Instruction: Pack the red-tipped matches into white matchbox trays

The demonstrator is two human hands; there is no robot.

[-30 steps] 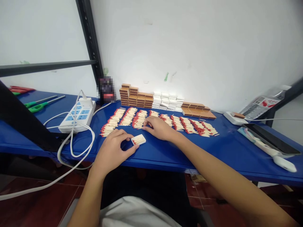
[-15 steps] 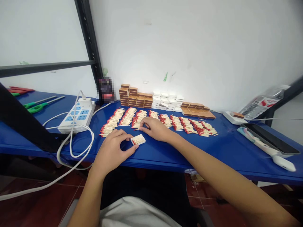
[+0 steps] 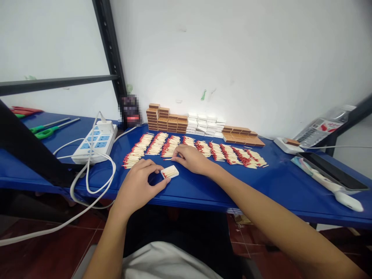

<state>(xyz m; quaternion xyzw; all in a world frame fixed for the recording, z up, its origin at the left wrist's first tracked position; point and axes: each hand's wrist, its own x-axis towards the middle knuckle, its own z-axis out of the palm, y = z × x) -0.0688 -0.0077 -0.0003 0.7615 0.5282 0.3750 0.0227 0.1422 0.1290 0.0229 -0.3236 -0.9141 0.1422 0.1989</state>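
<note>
Now your left hand [image 3: 139,181] has its grip parted to the size of a small white tray [image 3: 170,171], finger and thumb touching it, near the front edge of the bench [image 3: 209,190]; matches lie inside. Your right hand [image 3: 190,158] has its grip pinched almost closed on a single match [image 3: 167,159], red head pointing left. Match piles [image 3: 215,151] run across the bench, with brown boxes [image 3: 166,123] and white boxes [image 3: 206,124] stacked along the back edge.
</note>
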